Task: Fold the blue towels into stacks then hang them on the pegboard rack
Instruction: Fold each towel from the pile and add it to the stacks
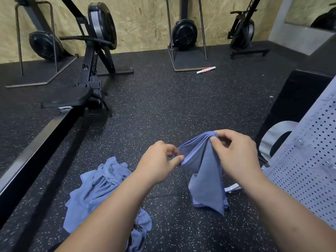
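Rubber gym floor point(163, 99), dark with pale flecks. All the work happens on it and above it; no counter in sight.

Rowing machine point(94, 57) at left, its rail running toward the camera. Well apart from the cloth, not involved.

Pegboard rack point(309, 160) at right edge, a grey perforated panel. Nothing blue hangs on the part that shows, so the hanging step is judged not begun. It stands near the right arm, likely why folding is done here.

Pile of blue towels point(101, 188) crumpled on the floor, lower left, partly hidden under the left forearm. Unfolded stock, waiting.

One blue towel point(205, 171) held up in the air at centre, doubled over, hem layers gathered at the top, the rest hanging in a narrow drape down toward the floor. Held high so its weight pulls the layers straight.

Right grip point(236, 151) clamped on the bunched top corner, fingers curled over the stacked hems. Left grip point(158, 160) pinches the same top edge just beside it, thumb against fingertips, seemingly lining up the edges for the next fold.

Small pink-and-white roller stick point(206, 70) lies on the floor far back, unrelated.
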A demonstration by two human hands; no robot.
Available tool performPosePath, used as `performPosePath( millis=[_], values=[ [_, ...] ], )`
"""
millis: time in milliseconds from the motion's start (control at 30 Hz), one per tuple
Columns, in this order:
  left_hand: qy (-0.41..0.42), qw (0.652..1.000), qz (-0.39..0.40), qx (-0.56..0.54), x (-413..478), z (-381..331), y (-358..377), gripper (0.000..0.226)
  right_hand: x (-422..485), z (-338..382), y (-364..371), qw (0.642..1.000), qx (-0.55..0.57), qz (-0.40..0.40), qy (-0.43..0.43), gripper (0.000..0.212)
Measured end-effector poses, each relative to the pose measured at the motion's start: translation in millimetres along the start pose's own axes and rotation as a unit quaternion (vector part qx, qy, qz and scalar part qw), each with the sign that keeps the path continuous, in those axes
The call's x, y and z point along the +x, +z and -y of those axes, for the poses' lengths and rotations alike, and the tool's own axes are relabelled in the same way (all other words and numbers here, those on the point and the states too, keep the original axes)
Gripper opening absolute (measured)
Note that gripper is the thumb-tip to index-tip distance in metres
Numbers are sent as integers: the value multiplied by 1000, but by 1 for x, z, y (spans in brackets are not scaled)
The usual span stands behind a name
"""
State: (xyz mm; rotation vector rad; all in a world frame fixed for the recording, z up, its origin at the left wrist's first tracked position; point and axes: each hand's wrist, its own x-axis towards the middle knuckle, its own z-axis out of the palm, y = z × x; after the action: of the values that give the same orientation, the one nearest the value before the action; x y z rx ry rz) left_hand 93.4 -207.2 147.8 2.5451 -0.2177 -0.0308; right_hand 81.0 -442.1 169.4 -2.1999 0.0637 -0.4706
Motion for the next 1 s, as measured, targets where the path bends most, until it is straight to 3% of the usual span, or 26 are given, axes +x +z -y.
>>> performPosePath(
  millis=[167,333,400,667,867,1000],
  values=[
    [54,992,28,110,2,6,-3,36,8,-7,-9,999,-28,-27,-14,9],
    [106,975,-159,116,10,7,-26,14,17,-28,-20,990,-135,-22,-19,16],
    [111,969,-196,105,12,9,-30,8,17,-31,-18,991,-133,1,-20,16],
    [24,990,-139,16,7,14,-33,17,14,-31,-11,997,-72,25,-7,14],
    [1,984,-166,-58,6,10,-39,20,13,-27,-9,996,-86,13,-31,6],
    [5,986,-163,-17,6,12,-40,22,13,-24,-12,994,-96,26,-44,4]
  ],
)
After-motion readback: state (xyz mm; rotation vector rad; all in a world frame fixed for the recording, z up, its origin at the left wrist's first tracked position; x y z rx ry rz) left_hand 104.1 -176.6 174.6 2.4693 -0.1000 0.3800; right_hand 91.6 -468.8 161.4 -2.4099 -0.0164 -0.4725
